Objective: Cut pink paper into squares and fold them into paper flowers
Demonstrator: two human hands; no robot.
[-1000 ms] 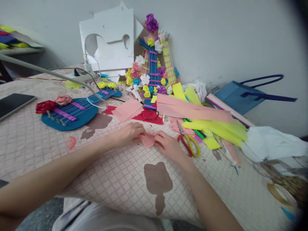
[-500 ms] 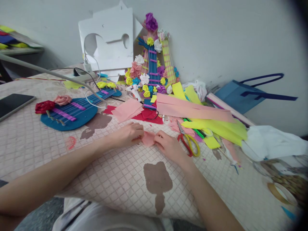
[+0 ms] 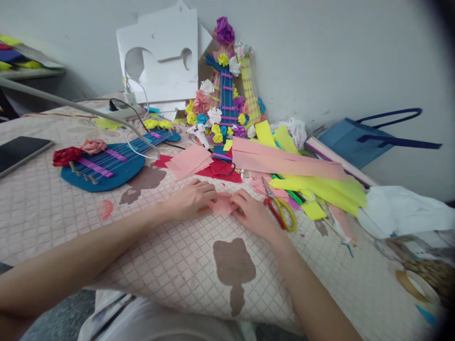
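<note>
A small piece of pink crepe paper [image 3: 223,204] is stretched between my two hands, low over the quilted tablecloth. My left hand [image 3: 195,199] pinches its left edge with curled fingers. On the opposite edge, my right hand [image 3: 251,211] has its fingers closed on the paper; part of the fingertips is hidden. Just beyond the hands lies a stack of pink paper squares [image 3: 189,162], partly over red paper [image 3: 227,171]. Scissors with red and yellow handles [image 3: 280,210] rest close to my right hand.
A blue paper guitar [image 3: 106,168] with paper roses lies at left, near a phone [image 3: 23,154]. Behind are a glue gun [image 3: 199,135] and flower-covered guitars [image 3: 227,94]. Pink strips [image 3: 284,160] and yellow paper [image 3: 327,189] spread rightward, towards a tape roll [image 3: 415,286].
The pink paper shows wider between my hands, which have moved slightly apart. Both hands still grip its edges.
</note>
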